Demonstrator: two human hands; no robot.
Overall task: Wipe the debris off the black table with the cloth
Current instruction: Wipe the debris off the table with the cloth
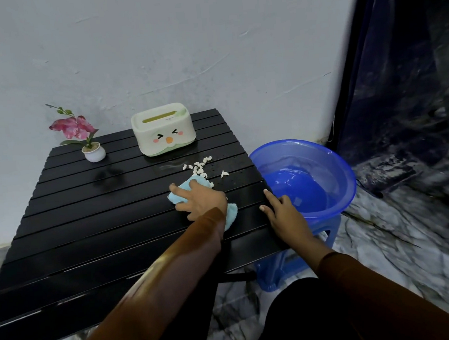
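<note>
A person's left hand [203,199] presses flat on a light-blue cloth [190,192] on the black table [84,210], fingers spread. White debris [198,168] lies just beyond the cloth, far and slightly right, nearer the table's right edge. The right hand [282,211] rests open on that edge beside a blue basin [338,164], holding nothing.

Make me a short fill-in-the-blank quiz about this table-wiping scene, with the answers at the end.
1. The left hand presses a light blue ____ onto the table.
2. The white debris lies just in front of the ____ box.
3. The right hand rests on the table's edge beside a blue ____.
4. The flower pot holds a ____ flower.

Answers: cloth; tissue; basin; pink
</note>
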